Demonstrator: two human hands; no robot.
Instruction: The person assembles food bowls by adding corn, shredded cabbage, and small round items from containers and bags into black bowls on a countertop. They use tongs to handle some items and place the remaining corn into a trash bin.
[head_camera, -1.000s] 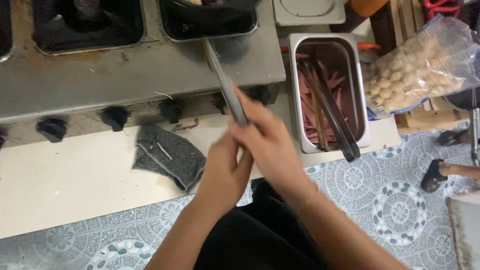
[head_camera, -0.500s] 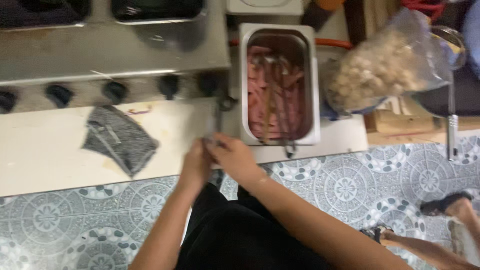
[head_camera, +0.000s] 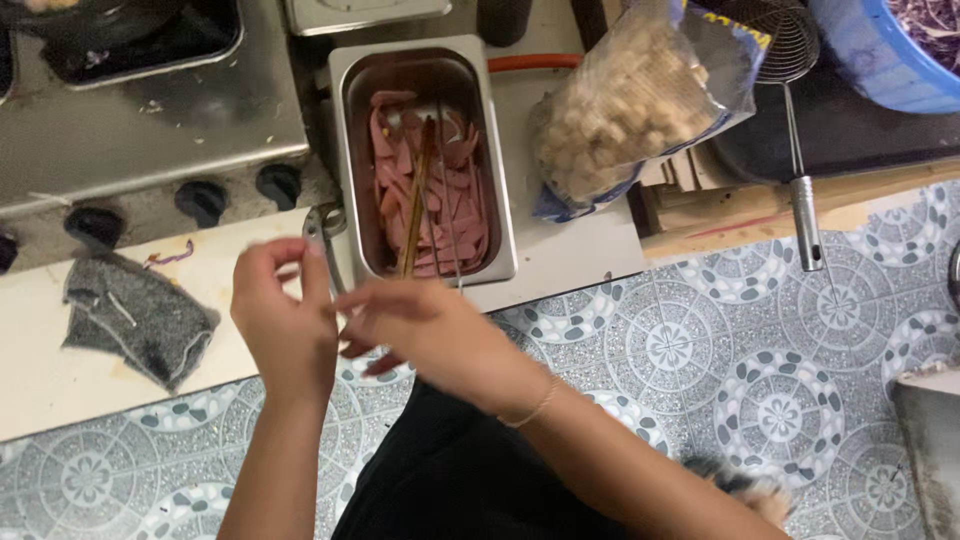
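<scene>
Scissors (head_camera: 322, 232) pinched in left hand (head_camera: 285, 320) — right hand (head_camera: 420, 325) loosely curled, empty, beside steel pan (head_camera: 345, 170).

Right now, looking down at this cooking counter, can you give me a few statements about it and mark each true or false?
1. The steel tray holds pink meat slices. True.
2. The grey cloth lies inside the tray. False: it lies on the counter, left of both hands.
3. The left hand and right hand are close together at the counter's edge. True.
4. The bag of pale balls is left of the tray. False: it is to its right.
</scene>
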